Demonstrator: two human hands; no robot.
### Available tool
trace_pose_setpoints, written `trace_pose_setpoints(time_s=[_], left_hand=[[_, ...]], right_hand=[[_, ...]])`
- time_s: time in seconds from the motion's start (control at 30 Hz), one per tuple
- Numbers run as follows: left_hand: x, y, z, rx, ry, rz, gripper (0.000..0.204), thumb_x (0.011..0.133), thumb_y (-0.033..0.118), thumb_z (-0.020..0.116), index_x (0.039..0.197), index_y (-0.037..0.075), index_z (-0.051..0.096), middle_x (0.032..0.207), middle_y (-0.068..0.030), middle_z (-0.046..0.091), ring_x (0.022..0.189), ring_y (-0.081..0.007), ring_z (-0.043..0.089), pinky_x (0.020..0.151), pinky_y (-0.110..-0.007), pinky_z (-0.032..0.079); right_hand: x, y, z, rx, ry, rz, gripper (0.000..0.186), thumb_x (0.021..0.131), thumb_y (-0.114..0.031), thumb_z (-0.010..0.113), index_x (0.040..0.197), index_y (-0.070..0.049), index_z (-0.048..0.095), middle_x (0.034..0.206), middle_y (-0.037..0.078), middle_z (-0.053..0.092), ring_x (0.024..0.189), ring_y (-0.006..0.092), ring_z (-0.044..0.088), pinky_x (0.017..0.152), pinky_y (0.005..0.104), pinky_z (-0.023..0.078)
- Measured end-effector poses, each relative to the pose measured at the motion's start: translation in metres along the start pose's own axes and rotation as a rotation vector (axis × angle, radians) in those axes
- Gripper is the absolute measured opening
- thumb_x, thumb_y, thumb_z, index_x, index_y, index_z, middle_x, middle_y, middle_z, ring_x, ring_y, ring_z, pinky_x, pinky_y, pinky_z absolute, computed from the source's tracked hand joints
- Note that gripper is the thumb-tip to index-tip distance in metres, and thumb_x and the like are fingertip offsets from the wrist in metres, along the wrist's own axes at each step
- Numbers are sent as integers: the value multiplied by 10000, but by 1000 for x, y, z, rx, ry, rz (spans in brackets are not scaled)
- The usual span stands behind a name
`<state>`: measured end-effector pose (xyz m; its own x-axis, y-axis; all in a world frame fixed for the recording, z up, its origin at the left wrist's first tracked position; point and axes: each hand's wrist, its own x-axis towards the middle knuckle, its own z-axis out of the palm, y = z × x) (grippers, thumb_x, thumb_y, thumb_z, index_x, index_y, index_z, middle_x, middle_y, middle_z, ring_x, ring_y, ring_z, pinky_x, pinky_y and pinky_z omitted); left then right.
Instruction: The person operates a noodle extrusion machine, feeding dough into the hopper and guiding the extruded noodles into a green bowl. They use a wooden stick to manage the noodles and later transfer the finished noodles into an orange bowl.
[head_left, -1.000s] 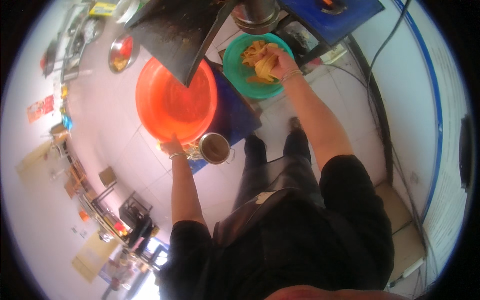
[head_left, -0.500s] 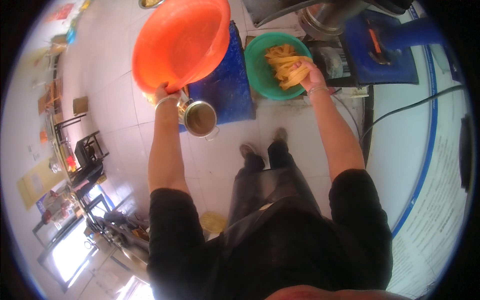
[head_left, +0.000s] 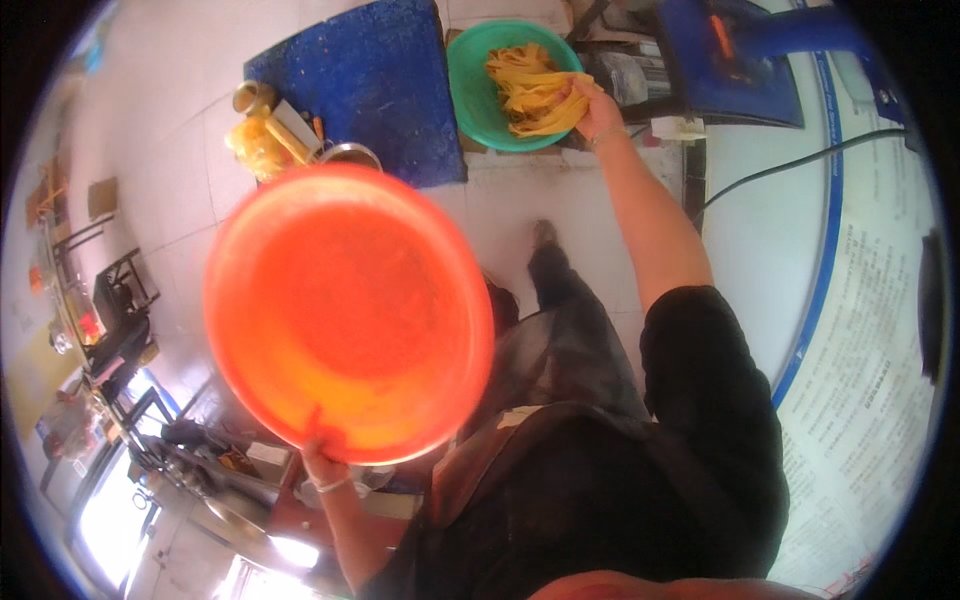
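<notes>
My left hand (head_left: 326, 466) grips the near rim of a large orange basin (head_left: 350, 285), its thumb seen over the inner wall. No contents show inside the basin. At the far right of it, my right hand (head_left: 599, 110) is closed on wide, flat yellow noodle-like strips (head_left: 535, 95). These lie in a green basin (head_left: 470, 85), some draped over its near right rim under my fingers. The orange basin covers part of a metal pot (head_left: 352, 153) at the edge of a blue tabletop (head_left: 360, 75).
Left of the blue tabletop's corner stand a small metal pot (head_left: 254, 97) and a bag of something yellow (head_left: 258, 148). Another blue surface (head_left: 745, 75) lies at the far right, with a black cable (head_left: 790, 155) nearer me. Furniture lines the left side.
My left hand has drawn the orange basin toward me, from beyond the blue tabletop's near edge to beside my body. My right hand still holds the strips at the green basin's rim.
</notes>
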<state>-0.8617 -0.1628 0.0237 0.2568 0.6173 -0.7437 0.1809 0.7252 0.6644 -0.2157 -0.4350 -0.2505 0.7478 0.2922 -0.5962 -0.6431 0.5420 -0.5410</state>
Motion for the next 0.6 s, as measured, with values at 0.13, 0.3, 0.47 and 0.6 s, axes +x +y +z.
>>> trace_pose_setpoints(time_s=[0.13, 0.3, 0.47, 0.6], left_hand=[[-7, -105, -65, 47, 180, -156, 482, 757, 84, 535, 1214, -68, 531, 693, -62, 573, 564, -183, 560, 543, -290, 489], [48, -200, -4, 158, 351, -252, 286, 758, 45, 534, 1029, -20, 598, 622, -39, 549, 512, -169, 541, 458, -284, 438], [163, -363, 61, 462, 254, -399, 105, 723, 28, 571, 637, 86, 558, 591, 12, 480, 540, -127, 482, 472, -312, 383], [239, -484, 124, 319, 146, -365, 51, 689, 30, 597, 720, 52, 563, 650, -4, 504, 551, -144, 497, 500, -316, 411]], right_hand=[[-10, -5, -8, -131, -56, 79, 193, 893, -83, 583, 1048, 32, 572, 915, 147, 617, 885, 303, 622, 819, 440, 529], [7, 2, -37, -107, -278, 156, 241, 899, -149, 576, 1080, 10, 566, 882, 105, 598, 887, 279, 587, 915, 441, 463], [8, 9, -55, -258, -439, 179, 314, 923, -182, 543, 1173, 8, 558, 908, 89, 602, 931, 257, 575, 962, 439, 435], [9, 11, -68, -283, -572, 172, 363, 913, -150, 555, 1228, 30, 544, 927, 117, 632, 927, 295, 619, 930, 437, 462]])
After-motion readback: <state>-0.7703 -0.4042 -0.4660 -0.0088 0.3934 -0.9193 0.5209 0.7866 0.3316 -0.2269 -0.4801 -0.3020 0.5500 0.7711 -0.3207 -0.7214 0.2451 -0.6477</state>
